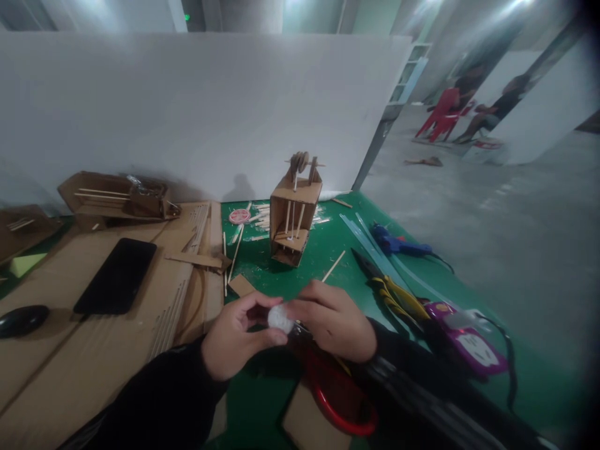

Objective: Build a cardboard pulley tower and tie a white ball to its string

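Observation:
My left hand [237, 337] is closed on a small white round piece [280, 319], pinched between thumb and fingers. From the other side, the curled fingers of my right hand [335, 322] press against the same piece. Its material is hard to make out. Under my right hand lies a pair of red-handled scissors [344, 425], partly hidden. Beyond both hands stands an upright cardboard frame [276, 219] with wooden sticks inside and round cardboard discs [300, 162] on a stick at its top.
A phone [117, 275] and a mouse [23, 320] rest on cardboard at left, near another cardboard box [117, 200]. On the right lie yellow-handled pliers [398, 294], a blue glue gun [398, 240], clear glue sticks [370, 247] and a purple power strip [464, 340]. Loose sticks [267, 219] are scattered behind.

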Available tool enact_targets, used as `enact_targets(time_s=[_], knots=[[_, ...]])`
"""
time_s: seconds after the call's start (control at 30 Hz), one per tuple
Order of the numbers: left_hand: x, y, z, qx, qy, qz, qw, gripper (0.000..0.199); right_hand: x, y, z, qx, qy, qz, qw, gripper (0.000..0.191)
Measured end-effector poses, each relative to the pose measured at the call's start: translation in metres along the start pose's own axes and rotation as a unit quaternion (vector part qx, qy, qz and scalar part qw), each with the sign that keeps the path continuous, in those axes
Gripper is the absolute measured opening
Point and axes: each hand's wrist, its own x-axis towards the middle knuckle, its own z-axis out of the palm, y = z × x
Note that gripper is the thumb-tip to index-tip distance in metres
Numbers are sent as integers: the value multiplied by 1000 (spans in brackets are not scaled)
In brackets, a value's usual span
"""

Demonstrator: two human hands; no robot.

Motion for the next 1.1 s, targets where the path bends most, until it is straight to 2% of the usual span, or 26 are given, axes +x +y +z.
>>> enact_targets(time_s=[0.1,0.27,0.4,0.57,0.7,0.77,0.83,1.0,1.1], knots=[[-2,2,1,10,-6,18,1000,35,0,3,2,87,8,67,994,20],[-5,6,6,24,1,47,999,55,1,5,7,168,17,135,976,12],[-7,10,9,53,-9,83,995,39,-1,8,14,191,5,171,967,14],[-7,10,9,43,52,99,993,35,-4,8,22,201,-31,170,964,15],[-6,7,6,110,110,70,985,38,-7,-1,27,184,-79,161,967,15],[-5,6,6,144,144,72,976,38,-8,-7,29,165,-104,160,968,16],[-3,6,6,133,170,85,973,39,-8,-12,30,144,-117,153,971,17],[-1,8,9,50,154,83,983,27,-9,-15,31,125,-123,136,975,16],[-2,9,7,31,129,59,989,32,-9,-13,30,114,-118,132,978,16]])
